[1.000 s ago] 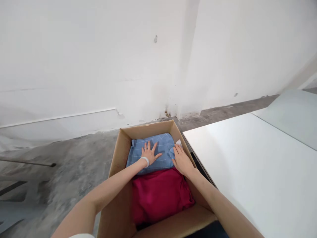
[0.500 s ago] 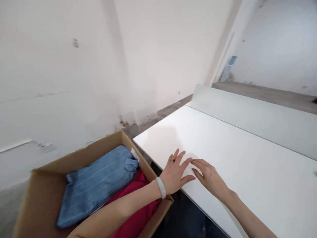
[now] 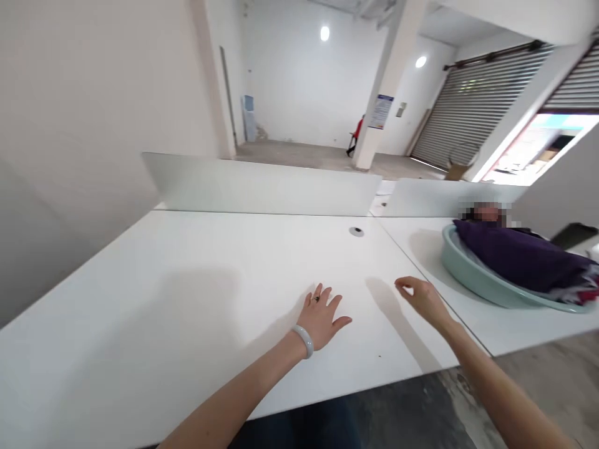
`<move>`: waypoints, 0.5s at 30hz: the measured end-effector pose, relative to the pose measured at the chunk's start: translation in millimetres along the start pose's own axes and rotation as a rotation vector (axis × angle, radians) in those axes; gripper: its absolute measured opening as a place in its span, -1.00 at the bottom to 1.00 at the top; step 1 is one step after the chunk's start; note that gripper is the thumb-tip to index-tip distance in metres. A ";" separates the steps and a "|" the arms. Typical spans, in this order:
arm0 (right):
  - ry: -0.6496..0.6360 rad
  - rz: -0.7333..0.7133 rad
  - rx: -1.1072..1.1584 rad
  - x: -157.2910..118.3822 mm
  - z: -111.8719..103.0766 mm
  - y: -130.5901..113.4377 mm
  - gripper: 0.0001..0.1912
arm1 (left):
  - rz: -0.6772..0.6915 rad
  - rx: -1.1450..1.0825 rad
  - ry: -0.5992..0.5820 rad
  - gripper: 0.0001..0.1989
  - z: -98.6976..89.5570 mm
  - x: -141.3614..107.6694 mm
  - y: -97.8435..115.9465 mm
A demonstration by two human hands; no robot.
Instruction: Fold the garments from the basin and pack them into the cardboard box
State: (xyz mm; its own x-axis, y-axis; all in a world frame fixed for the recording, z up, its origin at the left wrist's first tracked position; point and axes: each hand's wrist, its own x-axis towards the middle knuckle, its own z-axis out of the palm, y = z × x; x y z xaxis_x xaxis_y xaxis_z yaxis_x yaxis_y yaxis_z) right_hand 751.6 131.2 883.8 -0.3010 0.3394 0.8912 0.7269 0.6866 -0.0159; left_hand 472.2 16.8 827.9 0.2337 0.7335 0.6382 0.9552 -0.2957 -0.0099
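Note:
My left hand (image 3: 321, 319) is open over the white table (image 3: 224, 246), palm down with fingers spread. It wears a ring and a pale bangle; whether its fingers touch the tabletop I cannot tell. My right hand (image 3: 423, 299) is raised over the table near the seam between the two tops. Its thumb and forefinger meet in a pinch, and nothing shows between them. The nearest object to it is the light green basin (image 3: 486, 284), piled with a dark purple cloth (image 3: 519, 255) and other fabric.
Frosted partition panels (image 3: 266, 187) run along the table's far edge. A cable-hole cover (image 3: 356, 231) is set in the tabletop. Behind the basin, a pixelated patch (image 3: 487, 213) hides something. Farther off are a pillar (image 3: 386, 81), a person in red (image 3: 358, 134) and roller shutters (image 3: 472, 100).
My view has swung right, so the cardboard box with folded clothes is out of sight and the basin is in view. My hands have drawn apart, and my right fingers have closed into a pinch.

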 end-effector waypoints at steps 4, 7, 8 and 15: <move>0.126 0.346 -0.126 18.9 -73.0 100.6 -0.79 | 0.026 0.047 -0.058 -0.39 15.0 37.7 20.1; 0.229 0.500 -0.183 30.5 -120.5 160.1 -0.77 | 0.033 0.105 -0.048 -0.40 29.7 59.4 29.0; 0.262 0.547 -0.207 33.2 -132.9 176.7 -0.75 | 0.031 0.125 -0.034 -0.41 34.7 65.0 30.7; 0.330 0.845 -0.415 24.3 -169.6 256.4 -0.69 | 0.034 0.210 0.044 -0.41 55.3 78.1 31.9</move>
State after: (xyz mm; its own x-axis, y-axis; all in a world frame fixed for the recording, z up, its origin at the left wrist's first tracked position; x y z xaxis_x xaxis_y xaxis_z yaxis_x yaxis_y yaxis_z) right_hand 1035.4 206.4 978.3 0.5555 0.3740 0.7427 0.8004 0.0015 -0.5995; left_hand 531.0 98.5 834.8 0.2631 0.6965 0.6676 0.9647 -0.1825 -0.1898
